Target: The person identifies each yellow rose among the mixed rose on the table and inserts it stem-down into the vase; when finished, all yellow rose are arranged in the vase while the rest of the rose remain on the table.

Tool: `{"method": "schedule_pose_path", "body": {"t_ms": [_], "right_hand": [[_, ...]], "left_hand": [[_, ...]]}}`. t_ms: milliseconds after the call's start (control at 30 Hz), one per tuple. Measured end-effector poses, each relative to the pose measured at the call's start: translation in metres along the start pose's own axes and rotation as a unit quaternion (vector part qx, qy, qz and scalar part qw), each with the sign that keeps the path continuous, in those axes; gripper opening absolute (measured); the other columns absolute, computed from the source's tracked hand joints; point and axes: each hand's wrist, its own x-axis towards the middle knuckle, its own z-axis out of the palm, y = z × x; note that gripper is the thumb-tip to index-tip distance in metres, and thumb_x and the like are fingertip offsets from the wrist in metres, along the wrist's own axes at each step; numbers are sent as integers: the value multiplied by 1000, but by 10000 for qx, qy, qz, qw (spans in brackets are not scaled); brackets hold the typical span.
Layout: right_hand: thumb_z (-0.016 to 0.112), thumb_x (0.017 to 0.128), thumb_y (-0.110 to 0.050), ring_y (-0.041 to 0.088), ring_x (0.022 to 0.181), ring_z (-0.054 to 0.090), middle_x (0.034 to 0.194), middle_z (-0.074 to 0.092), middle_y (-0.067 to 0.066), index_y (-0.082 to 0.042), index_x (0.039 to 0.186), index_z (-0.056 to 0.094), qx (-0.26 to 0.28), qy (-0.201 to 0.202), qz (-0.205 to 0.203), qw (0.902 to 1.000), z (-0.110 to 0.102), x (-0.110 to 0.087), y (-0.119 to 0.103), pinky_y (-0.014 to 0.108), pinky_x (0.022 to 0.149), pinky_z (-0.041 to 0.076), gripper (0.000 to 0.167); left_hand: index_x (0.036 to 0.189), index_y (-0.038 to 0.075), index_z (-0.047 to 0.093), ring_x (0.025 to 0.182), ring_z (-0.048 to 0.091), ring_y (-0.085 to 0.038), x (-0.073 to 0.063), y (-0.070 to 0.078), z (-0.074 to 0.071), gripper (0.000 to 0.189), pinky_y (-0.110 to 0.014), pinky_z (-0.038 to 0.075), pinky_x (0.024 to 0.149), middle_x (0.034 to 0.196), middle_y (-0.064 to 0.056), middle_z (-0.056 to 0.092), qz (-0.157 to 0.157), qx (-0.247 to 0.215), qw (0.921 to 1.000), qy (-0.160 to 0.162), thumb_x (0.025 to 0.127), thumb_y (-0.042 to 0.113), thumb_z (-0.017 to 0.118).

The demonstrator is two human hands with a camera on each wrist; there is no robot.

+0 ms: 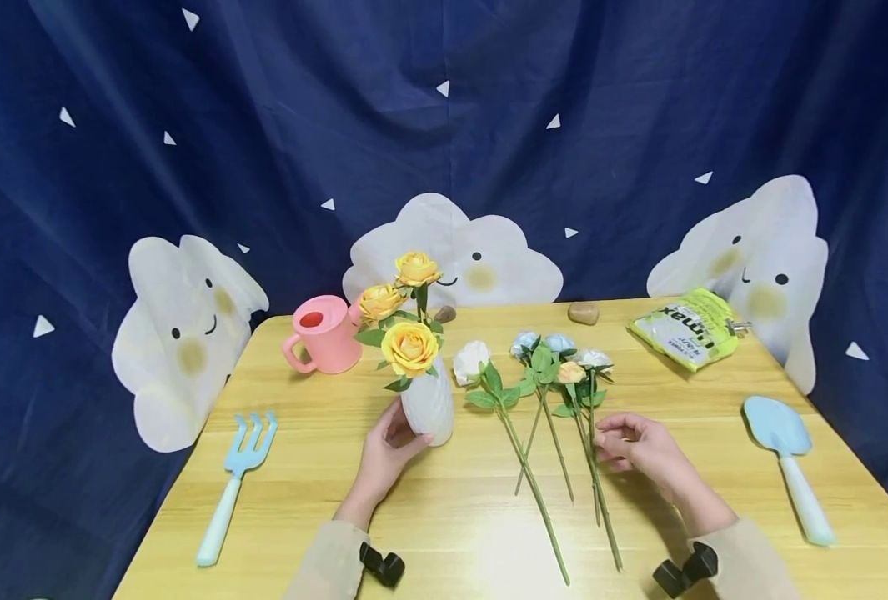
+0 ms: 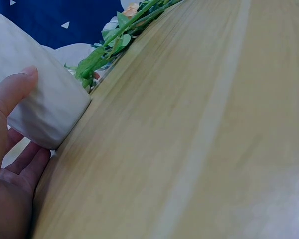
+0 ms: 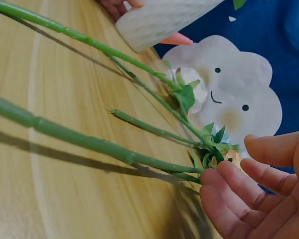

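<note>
My left hand (image 1: 385, 450) holds a white textured vase (image 1: 430, 406) near its base, thumb (image 2: 21, 84) on one side and fingers behind. The vase carries yellow roses (image 1: 409, 348) and stands on the table. My right hand (image 1: 636, 446) is beside the stems of the flowers lying on the right, its fingertips (image 3: 209, 179) at a green stem (image 3: 84, 142), thumb apart from them. Among these flowers are a white rose (image 1: 471, 362), pale blue ones (image 1: 559, 342), a small peach one (image 1: 570, 372) and a whitish one (image 1: 592, 358).
A pink watering can (image 1: 331, 337) stands at the back left, a light blue hand fork (image 1: 226, 500) in front of it. Two stones (image 1: 583, 312) lie along the back edge. At right are a green bag (image 1: 687, 329) with a clip and a light blue trowel (image 1: 785, 450).
</note>
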Motion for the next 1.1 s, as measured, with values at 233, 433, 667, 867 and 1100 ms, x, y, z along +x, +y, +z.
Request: {"method": "schedule_pose_path", "body": {"t_ms": [233,433,667,867,1100], "right_hand": [[64,86,-6,26,78,62,95,60,18,14,118,47,-429,-85,109,9990,3,0,2,39,70,55,42],[65,85,-9,24,72,61,87,62,13,11,117,51,-863,-97,302,9958,6,6,2,38,65,55,40],[65,85,-10,23,66,59,83,61,11,10,112,56,-1144,-25,597,9916,7,13,2,37,62,54,34],[68,83,-12,23,62,56,81,58,10,4,104,60,-1294,147,771,9885,11,19,1,36,57,53,28],[69,83,-13,20,56,54,75,57,9,2,97,64,-1680,325,785,9821,16,24,0,33,50,51,22]], "left_hand": [[140,6,39,109,51,-36,0,1,0,70,-51,44,92,121,-15,56,50,26,10000,-6,79,6,74],[140,4,38,110,51,-37,-1,0,0,71,-52,44,91,122,-16,55,100,6,9999,-26,79,5,73],[139,5,39,110,51,-37,0,-1,0,70,-53,43,92,121,-16,55,10,-25,10000,-13,78,5,74],[139,5,40,109,51,-38,0,-1,0,70,-53,43,92,119,-15,56,26,-44,10000,12,78,4,74],[139,6,39,109,51,-38,0,0,0,71,-53,43,92,119,-16,56,-16,-73,10000,9,78,4,75]]}}
